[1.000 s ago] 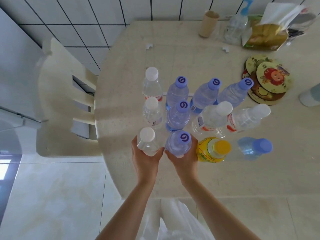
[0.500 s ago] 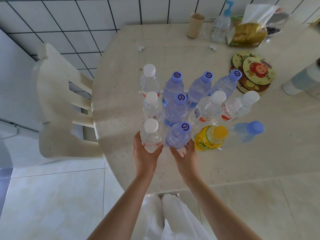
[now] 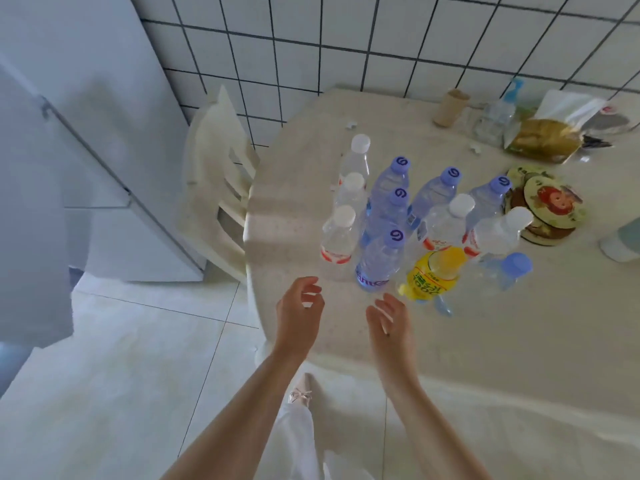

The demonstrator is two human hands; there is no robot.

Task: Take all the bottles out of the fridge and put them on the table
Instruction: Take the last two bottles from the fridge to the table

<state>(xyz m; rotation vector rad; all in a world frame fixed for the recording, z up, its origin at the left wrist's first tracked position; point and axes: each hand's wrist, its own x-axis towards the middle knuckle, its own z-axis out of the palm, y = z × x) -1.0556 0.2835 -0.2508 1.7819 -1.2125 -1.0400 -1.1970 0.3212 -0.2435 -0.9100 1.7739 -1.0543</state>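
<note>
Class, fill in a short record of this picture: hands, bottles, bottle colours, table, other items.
left hand: empty, fingers loosely curled, near the table edge
right hand: empty, relaxed
bottles: eleven standing grouped on the table
nearest bottles: white-capped bottle, purple-capped bottle
odd one: yellow bottle
other items: coasters, cardboard tube

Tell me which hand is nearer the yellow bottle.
Right. The right hand hangs open just below and left of the yellow bottle, not touching it. The left hand is farther left, near the table edge.
</note>
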